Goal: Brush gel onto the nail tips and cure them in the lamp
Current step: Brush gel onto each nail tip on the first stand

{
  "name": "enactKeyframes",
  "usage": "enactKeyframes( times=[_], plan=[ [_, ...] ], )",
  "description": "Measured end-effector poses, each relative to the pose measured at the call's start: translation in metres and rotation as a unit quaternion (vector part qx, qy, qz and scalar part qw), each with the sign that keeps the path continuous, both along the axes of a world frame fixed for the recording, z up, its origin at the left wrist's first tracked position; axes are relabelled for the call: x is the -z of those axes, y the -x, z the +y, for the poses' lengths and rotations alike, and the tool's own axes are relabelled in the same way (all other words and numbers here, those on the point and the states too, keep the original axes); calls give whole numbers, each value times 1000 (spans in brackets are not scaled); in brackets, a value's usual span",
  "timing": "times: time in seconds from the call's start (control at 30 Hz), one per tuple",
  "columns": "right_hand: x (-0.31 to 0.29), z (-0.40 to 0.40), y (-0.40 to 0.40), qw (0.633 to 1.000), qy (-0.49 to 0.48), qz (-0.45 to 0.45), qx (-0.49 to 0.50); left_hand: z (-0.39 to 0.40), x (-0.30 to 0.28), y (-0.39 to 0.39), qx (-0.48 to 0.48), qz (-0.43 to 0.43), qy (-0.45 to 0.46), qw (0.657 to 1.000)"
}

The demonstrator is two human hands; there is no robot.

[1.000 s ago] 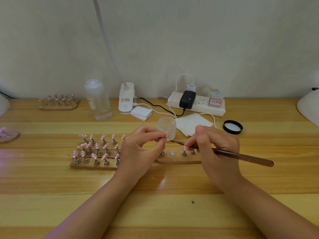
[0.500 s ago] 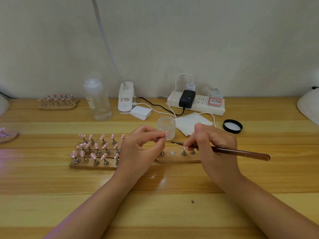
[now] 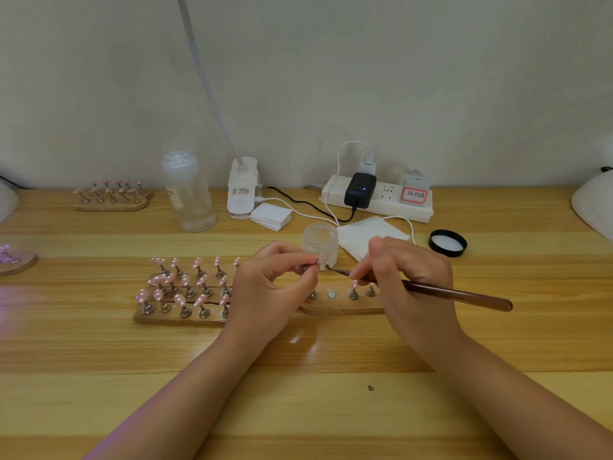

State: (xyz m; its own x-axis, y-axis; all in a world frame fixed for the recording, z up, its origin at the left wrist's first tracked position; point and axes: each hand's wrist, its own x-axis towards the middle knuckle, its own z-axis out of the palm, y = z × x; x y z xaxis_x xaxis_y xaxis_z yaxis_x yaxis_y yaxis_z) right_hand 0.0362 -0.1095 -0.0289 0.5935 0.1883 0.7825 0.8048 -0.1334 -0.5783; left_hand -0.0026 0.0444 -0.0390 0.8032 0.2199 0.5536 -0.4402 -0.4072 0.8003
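My left hand (image 3: 270,287) pinches the metal stem of a pink nail tip (image 3: 321,258) and holds it up in front of the open gel jar (image 3: 320,239). My right hand (image 3: 409,280) grips a brown-handled brush (image 3: 457,295), and its bristle end touches the held nail tip. Under my hands lie two wooden stands: one (image 3: 180,318) at the left filled with several pink dotted tips, one (image 3: 341,305) at the right with a few tips and a bare magnet spot. A white curing lamp (image 3: 593,207) shows at the right edge.
A clear bottle (image 3: 190,194), a clip lamp base (image 3: 242,190), white pads (image 3: 270,215), a power strip (image 3: 378,197) with cables, a white wipe (image 3: 368,235) and the black jar lid (image 3: 447,243) stand behind. Another tip stand (image 3: 111,195) sits back left.
The brush tip drew back from the held nail tip half a second ago and now touches it again. My left hand has stayed in place.
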Motion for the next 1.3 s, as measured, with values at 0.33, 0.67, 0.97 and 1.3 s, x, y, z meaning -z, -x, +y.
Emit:
enactKeyframes(
  times=[0.33, 0.67, 0.97, 1.3],
  plan=[
    [-2, 1, -1, 1000, 25, -14, 10, 0, 1, -1, 1, 0, 2, 1000],
    [-3, -2, 0, 1000, 10, -14, 7, 0, -1, 1, 8, 16, 11, 1000],
    [-5, 0, 0, 1000, 22, 13, 15, -2, -3, 2, 19, 17, 17, 1000],
    [-8, -2, 3, 997, -27, 74, -12, 0, -2, 1, 23, 19, 19, 999]
  ],
)
